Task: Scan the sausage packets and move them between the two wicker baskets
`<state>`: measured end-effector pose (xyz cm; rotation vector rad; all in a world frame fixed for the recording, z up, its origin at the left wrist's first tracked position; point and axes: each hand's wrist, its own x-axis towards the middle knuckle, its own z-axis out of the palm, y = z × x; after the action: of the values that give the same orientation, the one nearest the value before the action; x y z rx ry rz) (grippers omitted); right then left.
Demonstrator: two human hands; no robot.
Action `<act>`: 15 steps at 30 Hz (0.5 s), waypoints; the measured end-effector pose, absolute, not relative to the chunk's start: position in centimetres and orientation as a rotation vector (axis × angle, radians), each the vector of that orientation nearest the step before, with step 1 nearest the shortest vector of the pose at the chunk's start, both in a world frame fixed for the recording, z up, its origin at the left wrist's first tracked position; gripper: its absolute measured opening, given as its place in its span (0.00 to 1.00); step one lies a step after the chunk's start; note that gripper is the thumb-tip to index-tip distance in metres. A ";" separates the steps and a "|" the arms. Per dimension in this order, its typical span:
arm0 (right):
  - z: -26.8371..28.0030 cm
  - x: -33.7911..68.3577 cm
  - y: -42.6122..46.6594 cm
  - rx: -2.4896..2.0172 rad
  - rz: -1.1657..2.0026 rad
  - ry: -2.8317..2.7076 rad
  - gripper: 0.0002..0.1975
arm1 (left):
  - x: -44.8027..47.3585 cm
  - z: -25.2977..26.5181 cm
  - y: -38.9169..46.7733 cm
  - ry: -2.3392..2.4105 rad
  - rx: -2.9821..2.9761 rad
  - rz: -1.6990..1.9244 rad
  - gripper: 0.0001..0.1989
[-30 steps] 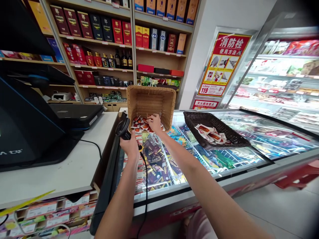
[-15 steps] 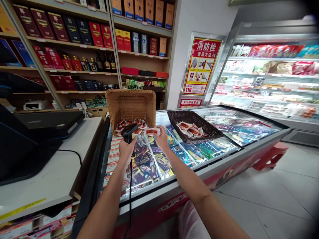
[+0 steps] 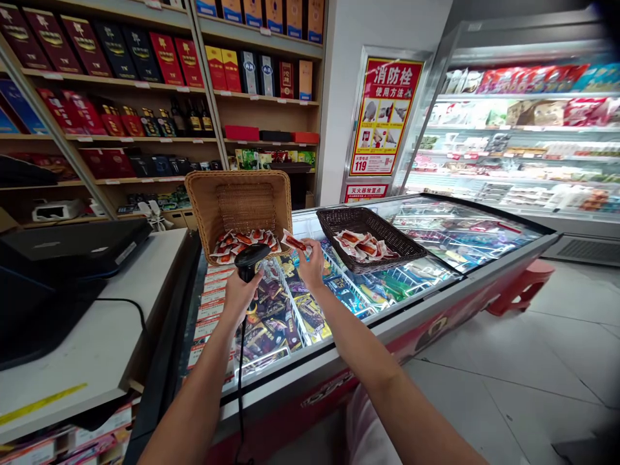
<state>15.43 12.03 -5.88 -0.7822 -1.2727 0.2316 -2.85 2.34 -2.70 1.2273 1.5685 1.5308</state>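
Note:
My left hand point(image 3: 239, 295) is wrapped round the handle of a black barcode scanner point(image 3: 252, 254), whose head points right and whose cord hangs down. Between the fingers and thumb of my right hand point(image 3: 312, 263) is a small packaged sausage point(image 3: 295, 243), tilted, just right of the scanner head. Behind them a tan wicker basket point(image 3: 285, 194) leans with its opening toward me, and several packaged sausages point(image 3: 237, 244) lie at its bottom. To the right, a dark brown woven basket point(image 3: 407, 245) holds more of the packets point(image 3: 364, 245).
Both baskets rest on a glass-topped chest freezer point(image 3: 411, 284) full of wrapped goods. A counter point(image 3: 111, 329) with a black terminal point(image 3: 72, 252) stands at left. Boxed shelves point(image 3: 159, 84) rise behind. A red stool point(image 3: 520, 290) stands on the floor at right.
The packaged sausage in my right hand has turned from nearly level to a slant, its left end now higher. The scanner stays in my left hand. The whole view has shifted slightly.

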 end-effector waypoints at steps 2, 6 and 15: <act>-5.9 15.5 12.0 -0.779 0.215 -1.289 0.05 | -3.0 -3.1 2.5 1.606 1.287 1.497 0.21; -5.9 15.5 11.9 -0.762 0.198 -1.290 0.05 | -3.2 -3.5 2.6 1.681 1.362 1.439 0.19; -5.8 15.6 11.8 -0.787 0.207 -1.308 0.06 | -2.5 -2.9 2.0 1.634 1.338 1.448 0.20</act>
<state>15.58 11.80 -5.83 -0.7873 -1.3076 0.2070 -2.47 2.04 -2.86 1.3385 1.6339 1.4476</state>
